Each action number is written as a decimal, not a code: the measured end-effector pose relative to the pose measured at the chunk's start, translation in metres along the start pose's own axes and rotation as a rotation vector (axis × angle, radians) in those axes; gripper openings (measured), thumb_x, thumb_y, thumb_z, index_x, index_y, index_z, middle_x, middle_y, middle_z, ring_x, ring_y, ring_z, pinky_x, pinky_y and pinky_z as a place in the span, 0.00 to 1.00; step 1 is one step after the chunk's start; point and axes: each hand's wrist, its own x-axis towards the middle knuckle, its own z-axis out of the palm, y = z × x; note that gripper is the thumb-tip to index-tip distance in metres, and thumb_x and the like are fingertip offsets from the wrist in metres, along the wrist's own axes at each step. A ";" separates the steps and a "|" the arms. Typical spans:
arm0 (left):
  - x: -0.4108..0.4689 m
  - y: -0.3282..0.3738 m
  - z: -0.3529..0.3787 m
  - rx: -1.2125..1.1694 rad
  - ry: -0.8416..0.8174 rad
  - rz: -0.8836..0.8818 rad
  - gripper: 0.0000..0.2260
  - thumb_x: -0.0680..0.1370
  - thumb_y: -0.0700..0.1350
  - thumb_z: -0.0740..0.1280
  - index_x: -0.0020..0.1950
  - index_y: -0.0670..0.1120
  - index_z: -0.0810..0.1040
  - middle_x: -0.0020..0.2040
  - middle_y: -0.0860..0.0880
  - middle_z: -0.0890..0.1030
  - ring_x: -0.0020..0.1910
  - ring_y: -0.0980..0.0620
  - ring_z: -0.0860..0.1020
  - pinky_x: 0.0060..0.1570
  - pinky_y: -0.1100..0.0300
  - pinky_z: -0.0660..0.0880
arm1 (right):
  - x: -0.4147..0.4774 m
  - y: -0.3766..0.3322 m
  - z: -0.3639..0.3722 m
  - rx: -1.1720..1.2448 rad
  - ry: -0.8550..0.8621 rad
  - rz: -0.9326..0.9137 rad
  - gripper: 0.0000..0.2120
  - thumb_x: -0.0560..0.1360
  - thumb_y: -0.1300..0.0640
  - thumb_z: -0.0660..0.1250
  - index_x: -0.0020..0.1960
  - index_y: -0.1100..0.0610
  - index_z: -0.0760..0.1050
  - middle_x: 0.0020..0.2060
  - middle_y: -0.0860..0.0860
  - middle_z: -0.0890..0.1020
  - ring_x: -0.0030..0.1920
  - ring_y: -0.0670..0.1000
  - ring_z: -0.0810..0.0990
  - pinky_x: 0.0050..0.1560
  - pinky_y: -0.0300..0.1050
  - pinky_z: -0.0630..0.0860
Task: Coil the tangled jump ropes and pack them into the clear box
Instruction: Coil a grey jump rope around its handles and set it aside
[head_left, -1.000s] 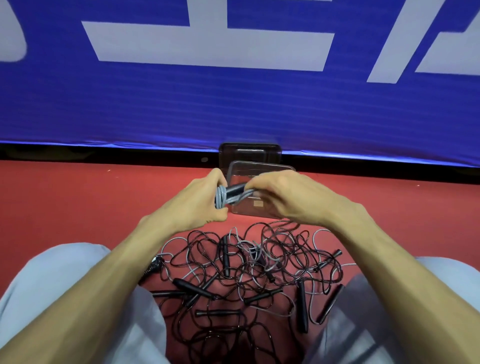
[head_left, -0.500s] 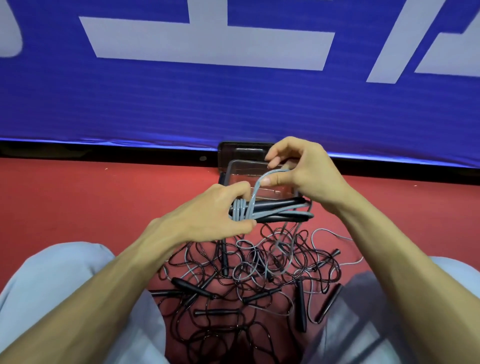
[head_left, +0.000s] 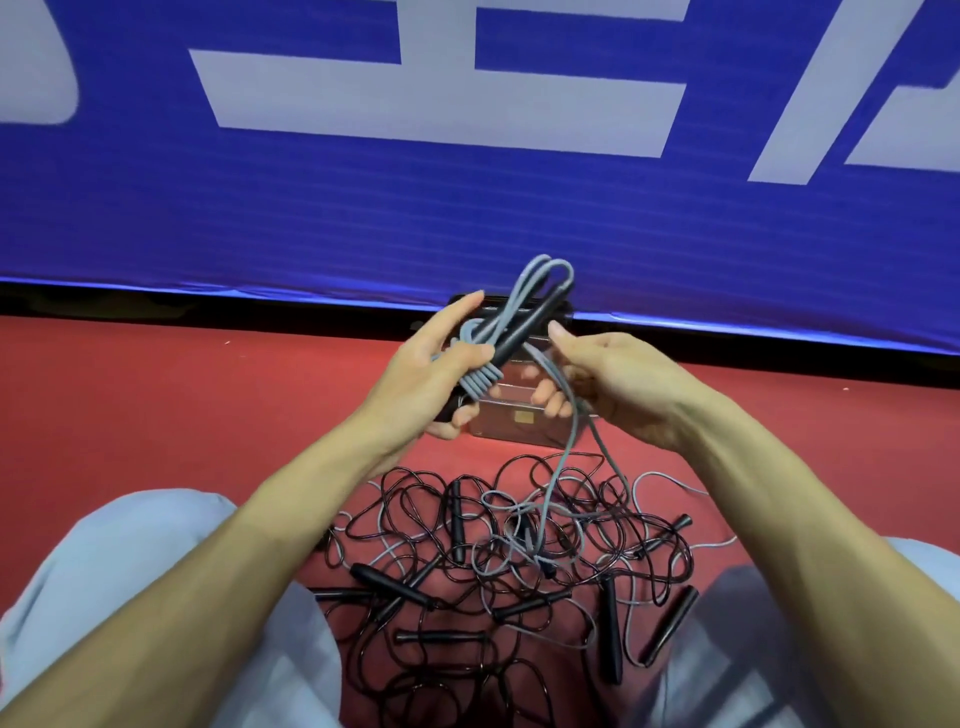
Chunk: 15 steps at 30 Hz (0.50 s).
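Several more wraps now bind the grey, black-handled jump rope (head_left: 511, 335), the left hand (head_left: 431, 379) closed round it in a tight grip; right hand (head_left: 623, 387) pinches its tail, so it looks nearly packable.

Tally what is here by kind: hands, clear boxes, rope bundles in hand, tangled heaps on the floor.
Hands: 2, left hand and right hand
Clear box: 1
Grey rope bundle, held: 1
Tangled heap: 1
Total: 5
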 end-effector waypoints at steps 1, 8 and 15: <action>0.001 -0.001 0.000 -0.006 0.024 -0.007 0.18 0.79 0.43 0.64 0.64 0.62 0.74 0.38 0.44 0.79 0.26 0.51 0.68 0.23 0.66 0.60 | -0.001 0.001 0.000 -0.075 -0.030 0.014 0.22 0.80 0.45 0.59 0.46 0.63 0.79 0.33 0.56 0.82 0.33 0.53 0.78 0.37 0.43 0.77; 0.006 -0.006 -0.011 0.263 0.167 0.021 0.03 0.80 0.44 0.66 0.51 0.50 0.74 0.39 0.46 0.79 0.29 0.52 0.71 0.26 0.61 0.66 | -0.004 0.012 0.006 -0.754 -0.156 0.024 0.08 0.78 0.53 0.67 0.44 0.56 0.72 0.32 0.46 0.78 0.36 0.50 0.85 0.35 0.38 0.73; 0.007 -0.017 -0.030 0.896 0.101 0.155 0.14 0.76 0.53 0.71 0.57 0.53 0.72 0.38 0.52 0.77 0.34 0.52 0.72 0.38 0.53 0.72 | -0.013 0.013 0.019 -1.161 -0.235 -0.317 0.09 0.81 0.63 0.57 0.45 0.51 0.64 0.34 0.39 0.68 0.33 0.38 0.69 0.38 0.33 0.64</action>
